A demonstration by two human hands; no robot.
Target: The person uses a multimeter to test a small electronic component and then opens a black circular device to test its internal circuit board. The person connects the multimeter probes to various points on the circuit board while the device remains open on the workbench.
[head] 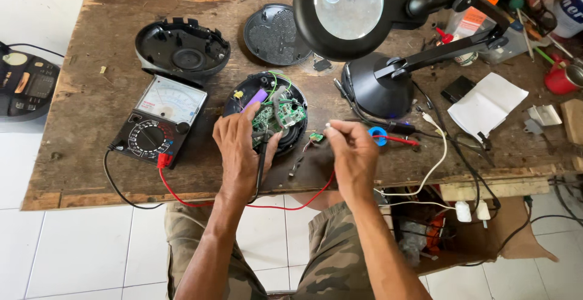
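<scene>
Your left hand is closed around a thin black test probe. The probe's long side runs up and down in the head view, from near the table edge toward the top. Its tip points away from you, at the small green circuit board.

That board sits inside a round black plastic shell lying open on the worn wooden table, right in front of you. Inside the shell with the board are green wires, a purple block and a little yellow part.

Your right hand is closed too. Its fingertips pinch something thin beside a tiny green board piece, just right of the shell. I cannot tell what the pinched thing is.

A red wire and a black wire run from a black meter with a white dial face, which sits to the left of the shell.

Behind it lies an empty black bowl-shaped cover. A round black grille lies near it. A black magnifier lamp hangs over the right side.
</scene>
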